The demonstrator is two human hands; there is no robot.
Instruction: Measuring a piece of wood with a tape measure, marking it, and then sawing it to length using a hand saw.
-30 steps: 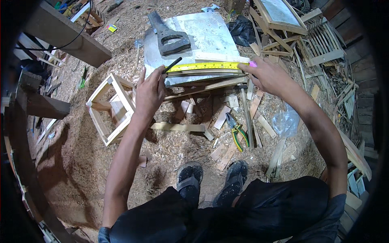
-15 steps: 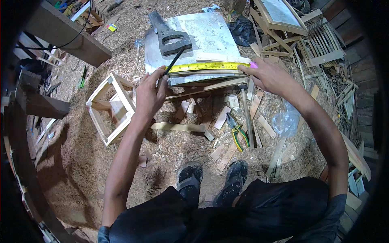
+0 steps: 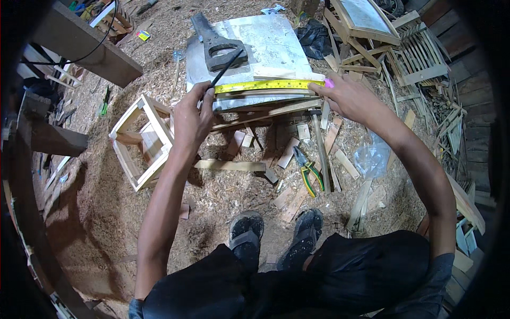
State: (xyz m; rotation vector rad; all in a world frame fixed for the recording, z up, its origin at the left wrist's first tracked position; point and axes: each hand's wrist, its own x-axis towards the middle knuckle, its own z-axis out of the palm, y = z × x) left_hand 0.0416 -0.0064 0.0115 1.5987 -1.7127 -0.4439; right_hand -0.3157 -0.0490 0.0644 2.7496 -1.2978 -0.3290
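Observation:
A yellow tape measure is stretched across thin wooden strips on a pale, worn board. My left hand grips a long black pen at the tape's left end, the pen slanting up over a dark handsaw on the board. My right hand is closed on the tape's right end, where a bright pink part shows beside the fingers. Below, a hammer and yellow-green pliers lie among offcuts.
A small wooden frame sits at left on sawdust, near concrete posts. At right are a framed panel, stacked slats, a black plastic bag and clear plastic. My sandalled feet are below.
The pen has swung from a short, low slant to a longer one reaching up over the saw handle. The view has shifted slightly; my hands otherwise stay in place along the tape.

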